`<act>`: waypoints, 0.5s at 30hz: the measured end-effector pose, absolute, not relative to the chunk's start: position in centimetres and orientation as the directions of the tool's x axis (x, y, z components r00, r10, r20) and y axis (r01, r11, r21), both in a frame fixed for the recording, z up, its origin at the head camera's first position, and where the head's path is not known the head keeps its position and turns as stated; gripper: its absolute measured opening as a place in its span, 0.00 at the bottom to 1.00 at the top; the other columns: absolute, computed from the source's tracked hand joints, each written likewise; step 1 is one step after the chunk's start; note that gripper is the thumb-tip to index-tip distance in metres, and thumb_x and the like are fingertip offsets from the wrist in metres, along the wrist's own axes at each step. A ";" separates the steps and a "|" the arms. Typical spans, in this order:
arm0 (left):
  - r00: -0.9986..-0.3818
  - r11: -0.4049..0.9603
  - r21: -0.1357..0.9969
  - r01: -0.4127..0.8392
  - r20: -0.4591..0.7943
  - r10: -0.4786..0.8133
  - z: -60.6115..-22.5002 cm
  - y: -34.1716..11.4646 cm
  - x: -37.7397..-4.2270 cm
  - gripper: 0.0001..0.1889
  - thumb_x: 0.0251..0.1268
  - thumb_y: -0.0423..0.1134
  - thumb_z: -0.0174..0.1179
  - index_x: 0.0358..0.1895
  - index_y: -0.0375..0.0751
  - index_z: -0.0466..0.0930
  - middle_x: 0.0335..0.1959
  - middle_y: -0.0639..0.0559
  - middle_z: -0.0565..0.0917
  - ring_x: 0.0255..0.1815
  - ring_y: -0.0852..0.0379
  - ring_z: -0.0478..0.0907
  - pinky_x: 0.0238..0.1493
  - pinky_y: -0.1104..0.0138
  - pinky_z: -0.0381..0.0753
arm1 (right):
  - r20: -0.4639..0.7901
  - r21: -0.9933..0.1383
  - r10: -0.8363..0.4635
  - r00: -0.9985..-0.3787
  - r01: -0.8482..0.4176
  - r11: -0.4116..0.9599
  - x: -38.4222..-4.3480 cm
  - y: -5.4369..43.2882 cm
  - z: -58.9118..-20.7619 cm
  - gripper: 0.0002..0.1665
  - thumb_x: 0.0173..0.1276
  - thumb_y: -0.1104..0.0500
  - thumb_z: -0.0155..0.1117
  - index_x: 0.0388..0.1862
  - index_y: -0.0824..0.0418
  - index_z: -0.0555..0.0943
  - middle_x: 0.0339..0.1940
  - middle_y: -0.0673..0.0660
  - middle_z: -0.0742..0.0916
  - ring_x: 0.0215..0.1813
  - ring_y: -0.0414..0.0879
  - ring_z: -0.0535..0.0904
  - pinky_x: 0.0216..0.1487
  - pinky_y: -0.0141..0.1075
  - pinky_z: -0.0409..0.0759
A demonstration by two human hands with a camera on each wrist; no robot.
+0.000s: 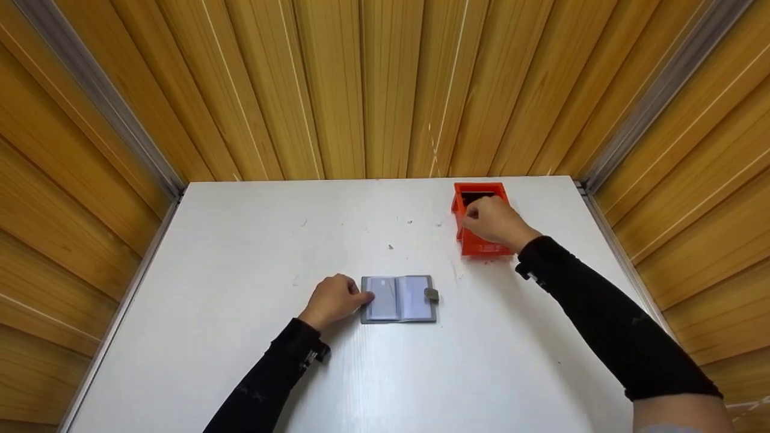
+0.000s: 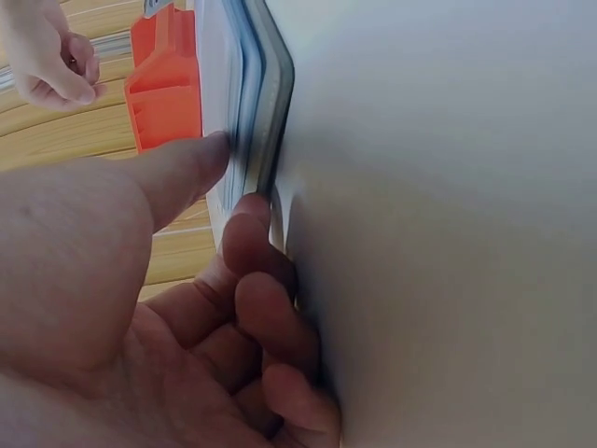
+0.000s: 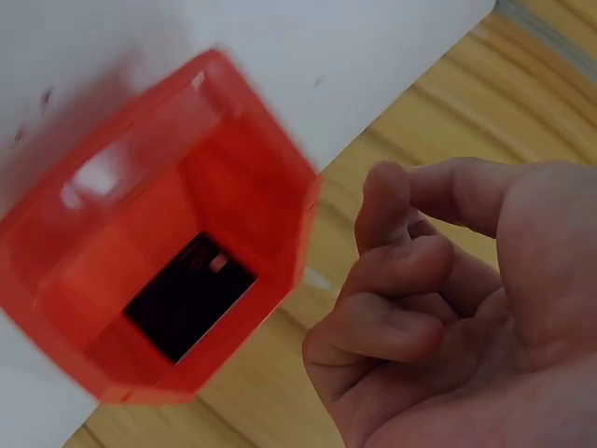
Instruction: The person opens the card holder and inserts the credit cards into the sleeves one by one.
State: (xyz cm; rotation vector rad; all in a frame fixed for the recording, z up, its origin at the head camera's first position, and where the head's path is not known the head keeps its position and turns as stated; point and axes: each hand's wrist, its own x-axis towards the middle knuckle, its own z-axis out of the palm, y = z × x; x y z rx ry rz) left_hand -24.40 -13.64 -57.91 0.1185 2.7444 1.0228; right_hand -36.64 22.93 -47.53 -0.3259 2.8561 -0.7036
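An open grey card holder [image 1: 415, 297] with clear plastic sleeves and a snap tab lies flat on the white table. My left hand [image 1: 337, 299] pinches its left edge, thumb on the sleeves and index finger at the cover's edge; the left wrist view shows the cover [image 2: 275, 103] from the side. Over a red bin [image 1: 486, 248] at the back right is my right hand [image 1: 496, 222]. Its thumb and index fingertip meet, the other fingers are curled, and nothing shows between them. Inside the bin lies a black card [image 3: 191, 297] with a small light mark.
Wood-patterned panels [image 1: 385, 90] enclose the table [image 1: 252, 240] at the back and both sides. Metal rails [image 1: 126, 114] run along the corners. Small dark specks mark the tabletop near the bin and card holder.
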 end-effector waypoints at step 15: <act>-0.977 0.766 0.643 0.000 -0.165 0.138 -58.1 -13.6 -24.5 0.22 0.70 0.55 0.74 0.21 0.49 0.78 0.20 0.59 0.75 0.25 0.58 0.71 0.30 0.66 0.68 | -0.068 -0.321 -0.137 -0.988 -0.108 0.941 -41.2 26.9 -48.3 0.16 0.80 0.58 0.62 0.50 0.70 0.89 0.47 0.69 0.91 0.47 0.60 0.85 0.57 0.57 0.88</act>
